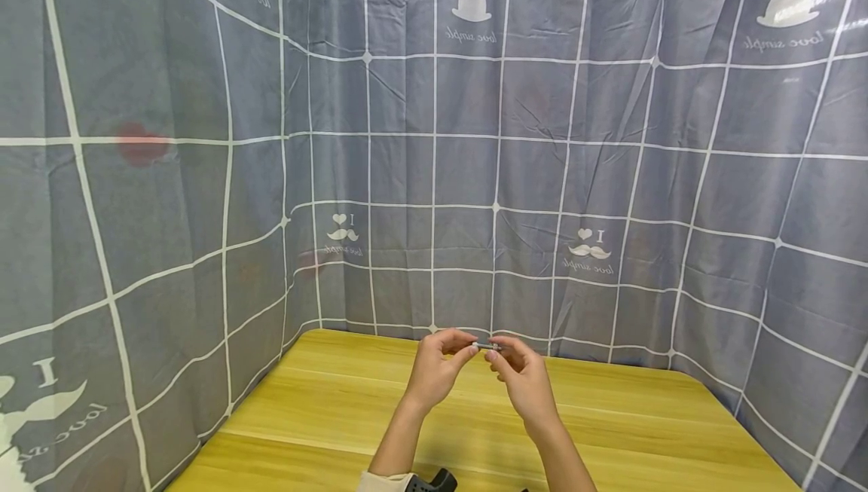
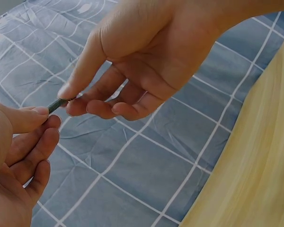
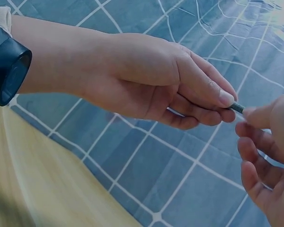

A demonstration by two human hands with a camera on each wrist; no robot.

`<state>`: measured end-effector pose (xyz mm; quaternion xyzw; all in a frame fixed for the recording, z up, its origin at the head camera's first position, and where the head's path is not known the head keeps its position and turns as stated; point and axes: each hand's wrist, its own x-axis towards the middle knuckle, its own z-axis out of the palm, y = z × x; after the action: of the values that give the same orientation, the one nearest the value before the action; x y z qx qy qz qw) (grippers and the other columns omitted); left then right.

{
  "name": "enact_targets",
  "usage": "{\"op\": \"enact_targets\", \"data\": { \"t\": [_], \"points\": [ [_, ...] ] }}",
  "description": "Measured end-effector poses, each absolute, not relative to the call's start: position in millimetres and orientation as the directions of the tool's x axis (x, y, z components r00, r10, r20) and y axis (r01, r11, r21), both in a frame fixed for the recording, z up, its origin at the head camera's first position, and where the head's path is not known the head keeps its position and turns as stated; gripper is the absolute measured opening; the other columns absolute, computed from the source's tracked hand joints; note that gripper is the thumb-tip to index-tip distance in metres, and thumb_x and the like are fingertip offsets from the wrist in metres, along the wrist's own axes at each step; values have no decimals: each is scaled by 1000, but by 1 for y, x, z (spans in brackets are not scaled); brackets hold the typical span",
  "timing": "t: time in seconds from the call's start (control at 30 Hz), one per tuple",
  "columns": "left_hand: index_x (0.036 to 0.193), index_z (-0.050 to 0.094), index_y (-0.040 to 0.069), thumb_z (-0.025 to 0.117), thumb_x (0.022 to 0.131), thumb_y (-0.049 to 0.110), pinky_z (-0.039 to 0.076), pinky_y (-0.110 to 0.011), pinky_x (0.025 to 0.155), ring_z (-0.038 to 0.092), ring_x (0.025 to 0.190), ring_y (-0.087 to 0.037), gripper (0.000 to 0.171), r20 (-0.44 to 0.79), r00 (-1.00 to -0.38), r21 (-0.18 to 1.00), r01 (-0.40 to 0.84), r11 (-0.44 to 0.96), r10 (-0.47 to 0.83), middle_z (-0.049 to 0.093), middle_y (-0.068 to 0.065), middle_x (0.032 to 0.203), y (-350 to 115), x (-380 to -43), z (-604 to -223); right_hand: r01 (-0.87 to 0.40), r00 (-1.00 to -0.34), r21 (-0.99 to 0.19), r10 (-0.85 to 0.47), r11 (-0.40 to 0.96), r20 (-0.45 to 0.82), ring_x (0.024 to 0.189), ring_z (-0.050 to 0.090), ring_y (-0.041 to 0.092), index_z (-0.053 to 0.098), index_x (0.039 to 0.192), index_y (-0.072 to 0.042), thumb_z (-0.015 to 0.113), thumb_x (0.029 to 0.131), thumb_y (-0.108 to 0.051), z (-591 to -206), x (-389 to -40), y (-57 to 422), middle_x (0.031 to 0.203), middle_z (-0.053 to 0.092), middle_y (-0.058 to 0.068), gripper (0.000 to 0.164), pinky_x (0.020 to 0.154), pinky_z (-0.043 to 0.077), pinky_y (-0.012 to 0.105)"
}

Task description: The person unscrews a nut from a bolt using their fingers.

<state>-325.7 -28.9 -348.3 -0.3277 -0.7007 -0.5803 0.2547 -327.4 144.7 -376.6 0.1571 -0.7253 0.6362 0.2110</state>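
Note:
A short, thin threaded screw [image 1: 483,345] is held in the air above the far part of the table. My left hand [image 1: 434,373] pinches one end between thumb and index finger. At the other end, the thumb and fingertips of my right hand [image 1: 530,385] pinch it. Grey-green thread on the screw [image 2: 56,105] shows between the two sets of fingertips in the left wrist view. The right wrist view shows only a short middle length of the screw [image 3: 237,108]; fingertips hide both ends. The other fingers of each hand are loosely bent beneath it.
A yellow wood-grain table [image 1: 339,401] lies under both forearms. Grey curtains [image 1: 468,175] with white grid lines stand behind it and along both sides. A black wrist device [image 3: 12,66] and a pale sleeve cuff [image 3: 1,16] are on the left forearm.

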Motion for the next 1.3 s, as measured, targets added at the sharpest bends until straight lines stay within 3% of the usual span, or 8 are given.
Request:
{"op": "enact_targets", "data": {
  "t": [0.1, 0.23, 0.37, 0.47, 0.7, 0.97, 1.13, 1.3],
  "points": [
    [101, 75, -7, 71, 93, -8, 57, -40, 79, 70, 86, -32, 9, 737, -656, 647, 755, 110, 164, 74, -17, 93, -29, -325, -348, -500, -860, -856, 40, 132, 509, 98, 66, 27, 66, 130, -4, 70, 100, -8, -377, -328, 145, 111, 71, 14, 31, 82, 52, 34],
    [101, 75, -6, 71, 93, -8, 57, -38, 79, 70, 86, -33, 9, 742, -650, 641, 760, 110, 165, 74, -18, 94, -29, -325, -348, -486, -867, -864, 53, 134, 496, 106, 68, 30, 61, 139, -4, 71, 101, -15, -377, -328, 144, 123, 68, 16, 41, 84, 53, 37],
    [100, 75, -6, 71, 93, -7, 57, -39, 79, 70, 85, -32, 9, 744, -649, 639, 761, 116, 161, 74, -18, 94, -29, -326, -348, -478, -867, -865, 79, 154, 493, 98, 65, 27, 67, 128, 1, 66, 104, -23, -377, -327, 144, 110, 71, 13, 34, 82, 53, 36],
    [100, 75, -6, 71, 93, -7, 57, -40, 79, 70, 85, -31, 8, 741, -653, 642, 758, 117, 157, 74, -17, 93, -30, -326, -348, -493, -857, -857, 87, 154, 508, 93, 64, 24, 70, 119, 2, 65, 105, -18, -377, -328, 144, 102, 71, 13, 25, 81, 52, 35],
    [100, 75, -6, 72, 93, -7, 57, -38, 78, 70, 85, -30, 9, 742, -652, 642, 758, 117, 156, 74, -16, 93, -30, -326, -349, -496, -858, -857, 77, 136, 509, 101, 66, 25, 64, 132, -2, 70, 101, -16, -377, -328, 144, 114, 71, 14, 34, 84, 53, 35],
    [100, 75, -6, 72, 93, -7, 56, -40, 78, 70, 84, -32, 8, 740, -653, 643, 757, 118, 159, 74, -17, 93, -30, -325, -348, -525, -837, -837, 82, 153, 540, 98, 65, 26, 70, 121, -1, 67, 103, -12, -379, -328, 145, 113, 71, 14, 21, 81, 52, 32],
    [101, 75, -6, 71, 93, -7, 56, -42, 78, 69, 86, -32, 9, 737, -656, 646, 754, 115, 160, 74, -19, 94, -30, -324, -347, -519, -845, -845, 70, 125, 530, 104, 66, 28, 65, 132, -2, 70, 100, -12, -376, -327, 144, 126, 66, 18, 34, 85, 53, 32],
    [100, 75, -6, 71, 93, -7, 56, -42, 78, 69, 85, -32, 9, 737, -658, 648, 753, 113, 156, 74, -18, 94, -30, -324, -346, -502, -851, -853, 92, 145, 516, 99, 64, 24, 68, 126, 0, 70, 101, -17, -376, -327, 144, 118, 68, 19, 30, 82, 52, 32]
  ]
}}
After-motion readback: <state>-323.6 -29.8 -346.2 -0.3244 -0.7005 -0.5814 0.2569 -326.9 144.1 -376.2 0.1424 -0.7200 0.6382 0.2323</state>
